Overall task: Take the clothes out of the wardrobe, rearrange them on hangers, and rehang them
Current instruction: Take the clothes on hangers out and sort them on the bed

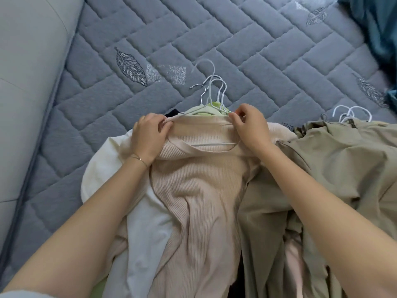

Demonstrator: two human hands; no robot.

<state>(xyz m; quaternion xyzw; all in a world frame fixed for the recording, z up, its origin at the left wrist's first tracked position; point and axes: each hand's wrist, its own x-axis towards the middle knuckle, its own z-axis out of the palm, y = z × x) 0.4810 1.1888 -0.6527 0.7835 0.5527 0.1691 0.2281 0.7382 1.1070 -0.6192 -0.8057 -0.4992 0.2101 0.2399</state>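
Though under clothes (193, 201), quilted grey mattress (236, 39) beside perhaps a headboard (28, 82).

surface: grey-blue quilted mattress (236, 39), herringbone stitch, leaf embroidery (131, 67) in places
left edge: pale grey padded panel (28, 82) runs along the mattress
centre pile: white garment (103, 168) spread on mattress, beige ribbed top (197, 190) lying over it
hooks, centre: cluster of hanger hooks (211, 82), white plus one metal, resting on the quilt above the pile
right pile: khaki garment (343, 160) heaped beside the beige one, touching it
hooks, right: white hooks (350, 114) sticking out past the khaki
top right corner: teal fabric (378, 29) on the mattress, cut off by the frame
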